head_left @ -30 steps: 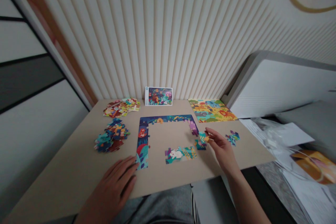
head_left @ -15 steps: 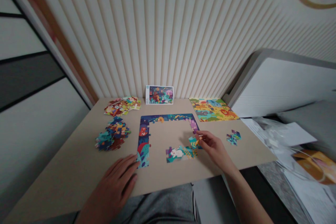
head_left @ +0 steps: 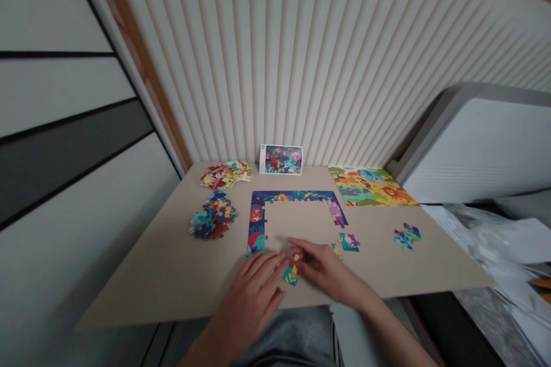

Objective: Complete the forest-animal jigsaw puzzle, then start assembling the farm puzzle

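Note:
My right hand [head_left: 329, 269] pinches a teal and orange jigsaw puzzle piece [head_left: 290, 277] low over the near side of the puzzle frame. Beside it, with fingertips almost meeting the right hand's, my left hand [head_left: 256, 287] lies with outstretched fingers over the lower left corner. The partly joined border [head_left: 257, 215] of dark blue, red and purple pieces runs along the left, top and upper right. A loose piece with a pink figure [head_left: 349, 242] rests below the border's right end. Other joined pieces [head_left: 336, 250] are mostly covered by my right hand.
Left of the border lie a dark mixed pile of pieces [head_left: 213, 218] and a reddish-yellow pile [head_left: 226, 174]. A picture card [head_left: 281, 159] leans on the wall. Back right is a finished animal puzzle [head_left: 372, 186]; a small joined cluster [head_left: 407, 236] lies near the table's right side.
My right hand has carried the puzzle piece leftward, from the right side to beside my left hand. My left hand has shifted toward the border's near corner. The view has turned left.

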`<state>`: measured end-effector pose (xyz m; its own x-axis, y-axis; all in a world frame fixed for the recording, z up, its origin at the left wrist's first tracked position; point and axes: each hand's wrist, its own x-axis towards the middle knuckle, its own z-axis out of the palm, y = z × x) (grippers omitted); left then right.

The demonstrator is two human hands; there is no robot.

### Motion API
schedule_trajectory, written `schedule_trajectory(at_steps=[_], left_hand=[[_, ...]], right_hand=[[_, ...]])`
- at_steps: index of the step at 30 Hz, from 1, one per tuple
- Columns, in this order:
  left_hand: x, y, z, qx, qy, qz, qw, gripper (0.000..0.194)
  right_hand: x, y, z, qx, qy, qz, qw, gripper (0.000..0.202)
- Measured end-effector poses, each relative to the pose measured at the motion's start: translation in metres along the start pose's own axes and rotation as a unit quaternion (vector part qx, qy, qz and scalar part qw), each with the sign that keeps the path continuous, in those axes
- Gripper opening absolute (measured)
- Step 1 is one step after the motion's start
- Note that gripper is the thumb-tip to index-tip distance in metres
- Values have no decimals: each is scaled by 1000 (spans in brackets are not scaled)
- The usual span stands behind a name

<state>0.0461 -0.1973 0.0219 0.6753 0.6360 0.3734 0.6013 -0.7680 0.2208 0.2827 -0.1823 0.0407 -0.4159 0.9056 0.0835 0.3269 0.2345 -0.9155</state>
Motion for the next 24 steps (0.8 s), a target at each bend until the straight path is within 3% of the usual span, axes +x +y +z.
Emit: schedule_trajectory(at_steps=[5, 11, 16, 21, 24], left_hand=[[10, 7, 5, -32, -6, -29, 999, 65], [7, 7, -1, -71, -48, -54, 995, 68], [10, 8, -7, -85, -61, -80, 991, 49], [9, 1, -7, -71, -14, -124, 990, 39], [4, -7, -2, -52, 27, -134, 989, 43]], right_hand=[[1, -6, 4, -36, -14, -3, 999, 49], [-2, -9, 2, -11, -66, -21, 998, 57], [-3, -10, 4, 4, -61, -15, 998, 53], [-15, -7, -5, -175, 29, -62, 982, 42], [-28, 6, -12, -273, 32, -60, 960, 45]])
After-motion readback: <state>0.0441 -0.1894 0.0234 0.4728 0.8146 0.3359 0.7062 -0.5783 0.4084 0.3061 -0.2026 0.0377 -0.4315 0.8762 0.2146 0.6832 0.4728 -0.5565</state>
